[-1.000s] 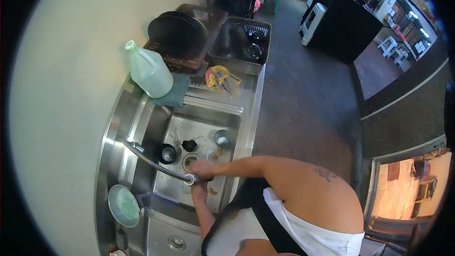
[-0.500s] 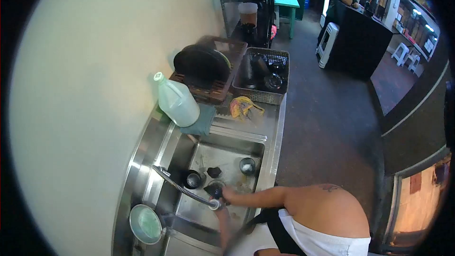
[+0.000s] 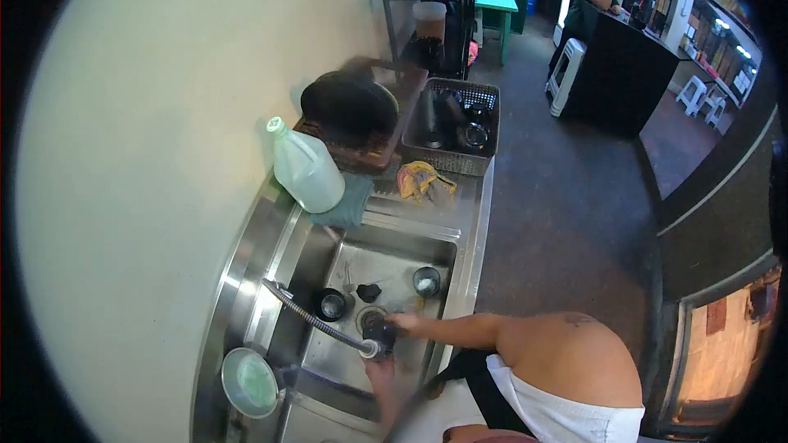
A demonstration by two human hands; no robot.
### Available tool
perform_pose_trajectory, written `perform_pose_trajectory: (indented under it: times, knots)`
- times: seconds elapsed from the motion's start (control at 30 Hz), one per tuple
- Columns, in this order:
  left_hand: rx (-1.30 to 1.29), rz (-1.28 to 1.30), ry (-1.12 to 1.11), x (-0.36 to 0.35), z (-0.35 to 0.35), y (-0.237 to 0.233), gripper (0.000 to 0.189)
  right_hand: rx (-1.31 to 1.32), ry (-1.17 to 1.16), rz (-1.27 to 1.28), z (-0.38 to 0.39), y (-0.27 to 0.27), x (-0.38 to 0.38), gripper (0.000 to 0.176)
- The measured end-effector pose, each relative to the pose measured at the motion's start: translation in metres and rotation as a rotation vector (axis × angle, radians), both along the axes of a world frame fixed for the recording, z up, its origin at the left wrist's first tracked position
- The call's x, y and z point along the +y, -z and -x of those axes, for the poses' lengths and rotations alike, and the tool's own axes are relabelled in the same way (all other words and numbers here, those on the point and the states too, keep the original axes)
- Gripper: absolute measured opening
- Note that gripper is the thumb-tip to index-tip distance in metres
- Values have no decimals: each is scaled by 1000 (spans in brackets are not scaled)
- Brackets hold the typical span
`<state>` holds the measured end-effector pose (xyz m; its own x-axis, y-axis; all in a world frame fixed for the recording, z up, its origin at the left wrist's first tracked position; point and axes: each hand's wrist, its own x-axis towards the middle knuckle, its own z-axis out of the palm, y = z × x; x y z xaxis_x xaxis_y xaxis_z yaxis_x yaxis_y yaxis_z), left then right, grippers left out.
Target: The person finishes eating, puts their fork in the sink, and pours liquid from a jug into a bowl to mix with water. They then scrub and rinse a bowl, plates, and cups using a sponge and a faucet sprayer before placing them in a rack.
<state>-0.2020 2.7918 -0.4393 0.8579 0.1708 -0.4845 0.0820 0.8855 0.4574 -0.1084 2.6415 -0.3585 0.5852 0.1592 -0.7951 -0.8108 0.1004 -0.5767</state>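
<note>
Arm (image 3: 464, 331) outstretched, the right hand (image 3: 403, 324) grips a dark cup (image 3: 381, 331); the left hand's (image 3: 379, 370) hold is unclear.

Dark cup-like vessel (image 3: 380, 330), partly hidden below faucet nozzle (image 3: 372, 349), near sink drain (image 3: 368, 312); tilt unclear.

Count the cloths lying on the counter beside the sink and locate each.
2: a crumpled yellow cloth in front of the perforated basket, and a green cloth at the base of the plastic jug.
</note>
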Motion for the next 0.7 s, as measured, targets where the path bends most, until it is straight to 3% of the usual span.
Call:
perform_pose_trajectory:
  times: [0.07,0.1,0.17,0.27,0.3,0.37,0.4,0.43,0.47,0.5,0.53,0.57,0.63,0.67,0.7]
  knots:
    - [217,-17,265,10,12,12,45,-16,49,-223,3,30,13,47]
    - [214,-16,266,8,14,4,45,-20,49,-221,0,64,20,47]
    - [325,-55,198,-1,8,-35,49,-364,-284,133,-12,128,32,41]
    - [160,-43,244,-9,2,-33,52,-58,-293,36,12,-14,43,46]
    - [114,-53,255,-10,1,-33,52,-401,-643,28,19,-31,39,47]
    - [0,-85,289,-8,-12,-28,54,-1163,-811,164,15,147,64,41]
    - [-24,-101,300,-7,-10,-25,55,-1042,-1166,187,9,64,36,35]
    - [-22,-110,299,-3,-8,-24,56,-1264,-1257,-64,3,38,14,23]
    - [-12,-94,297,-2,-5,-24,56,-1528,-1606,372,-6,7,14,18]
    - [-1,-46,289,-3,-3,-25,57,-1263,-1434,367,-10,-37,-1,16]
    - [29,39,274,-6,-1,-35,60,-1710,-1311,602,-18,21,7,23]
    - [40,134,271,-17,-5,-48,63,-1697,-1316,592,-19,24,13,23]
    - [52,118,309,-21,-1,-52,65,-1826,-1087,733,-11,33,29,28]
    - [35,95,341,-22,-3,-56,68,-1820,-1087,734,-7,35,31,28]
    - [34,97,342,-19,0,-45,68,-1530,-1150,464,0,44,28,25]
